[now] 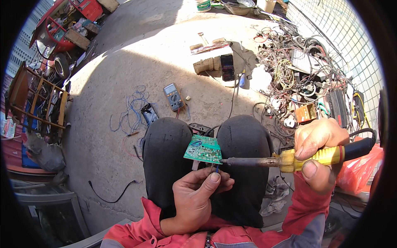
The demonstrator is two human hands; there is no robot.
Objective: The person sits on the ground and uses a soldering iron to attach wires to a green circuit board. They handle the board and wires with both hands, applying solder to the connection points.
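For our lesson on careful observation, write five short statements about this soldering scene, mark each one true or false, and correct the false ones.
1. The right hand grips a soldering iron with a yellow handle. True.
2. The left hand holds a red circuit board. False: the circuit board is green.
3. The iron's tip points at the lower edge of the board. True.
4. A multimeter lies on the ground beyond the knees. True.
5. The tangle of wires lies on the person's left. False: it is piled on the person's right, along the tiled wall.
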